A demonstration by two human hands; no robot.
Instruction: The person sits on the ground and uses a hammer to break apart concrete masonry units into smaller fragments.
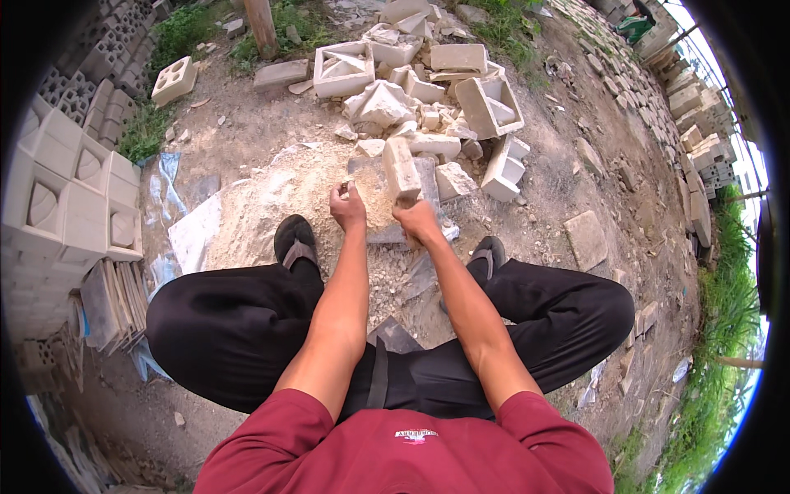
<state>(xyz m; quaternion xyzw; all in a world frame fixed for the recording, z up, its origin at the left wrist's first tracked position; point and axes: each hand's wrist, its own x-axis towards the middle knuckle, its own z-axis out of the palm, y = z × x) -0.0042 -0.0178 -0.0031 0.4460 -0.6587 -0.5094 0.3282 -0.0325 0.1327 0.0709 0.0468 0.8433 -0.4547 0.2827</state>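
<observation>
My right hand (418, 221) is closed in a fist at the near end of a mallet-like tool (401, 169). It has a cream, dusty, oblong block for a head, and a short brown end shows below the fist. My left hand (347, 206) is held above the pale rubble with thumb and fingers drawn together. What is between them, if anything, is too small to make out. Under and beyond the hands lie a grey flat slab (428, 177) and a spread of cream crushed grit (271, 198). A broken stone piece (453, 181) lies right of the slab.
Broken hollow cream blocks (344, 70) are heaped ahead. Stacked moulded blocks (62, 181) rise at left, beside leaning thin boards (111, 305). A wooden post (261, 25) stands far left. One flat stone (586, 240) lies at right. My sandalled feet (295, 239) flank the grit.
</observation>
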